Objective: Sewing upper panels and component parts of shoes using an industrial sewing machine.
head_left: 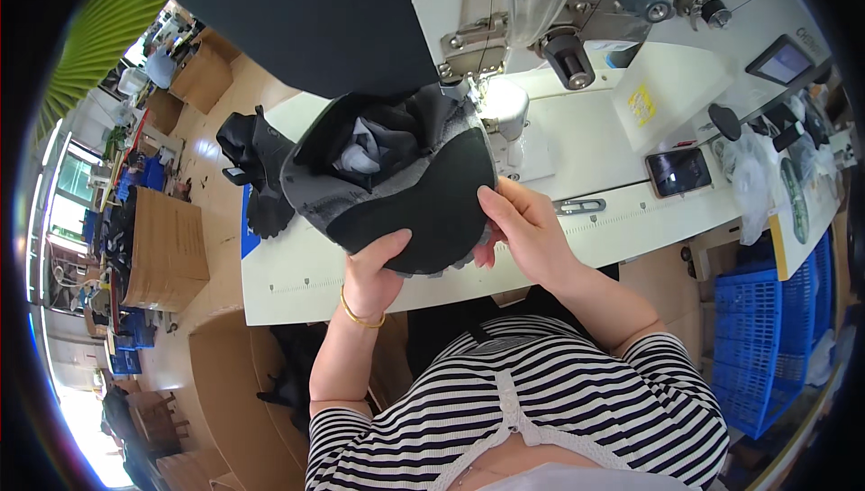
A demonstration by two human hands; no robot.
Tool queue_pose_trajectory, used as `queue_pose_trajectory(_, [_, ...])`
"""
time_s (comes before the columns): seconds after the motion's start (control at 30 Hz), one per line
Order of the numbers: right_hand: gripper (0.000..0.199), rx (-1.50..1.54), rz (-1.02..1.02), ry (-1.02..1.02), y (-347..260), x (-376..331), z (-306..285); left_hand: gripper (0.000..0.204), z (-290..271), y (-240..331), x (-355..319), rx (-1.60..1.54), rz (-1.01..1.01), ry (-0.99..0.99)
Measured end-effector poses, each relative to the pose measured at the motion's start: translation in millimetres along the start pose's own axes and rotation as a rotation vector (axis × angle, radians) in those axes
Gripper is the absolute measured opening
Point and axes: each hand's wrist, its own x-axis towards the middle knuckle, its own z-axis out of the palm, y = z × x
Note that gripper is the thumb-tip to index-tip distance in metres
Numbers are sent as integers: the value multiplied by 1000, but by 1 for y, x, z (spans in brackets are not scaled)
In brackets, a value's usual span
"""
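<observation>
With both hands I hold a black and grey shoe upper [423, 207], its opening turned up and crumpled grey lining showing inside. My left hand [375, 277] grips the near left edge, thumb on top and fingers hidden beneath. At the near right edge, my right hand [532, 231] pinches the smooth black panel between its thumb and fingers. The upper's far right edge lies close to the needle area of a white sewing machine [473, 40], by a bright lamp glow. Whether the needle touches it cannot be made out.
Another black upper [261, 162] lies at the table's left end. A phone [678, 171] and a slotted metal plate [578, 207] rest on the white table [378, 288]. Blue crates [748, 338] stand at right, a cardboard box [230, 392] at lower left. A dark board [297, 13] overhangs the far left.
</observation>
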Motion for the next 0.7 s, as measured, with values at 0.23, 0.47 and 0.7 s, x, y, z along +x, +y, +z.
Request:
queue_pose_trajectory(0.23, [28, 171, -5, 40, -12, 21, -5, 29, 7, 21, 34, -15, -87, -122])
queue_pose_trajectory(0.47, [28, 175, -16, 32, -9, 24, -7, 22, 17, 20, 38, 85, -55, 53])
queue_pose_trajectory(0.7, [29, 187, 10, 30, -6, 24, -9, 25, 14, 30, 37, 20, -107, -81])
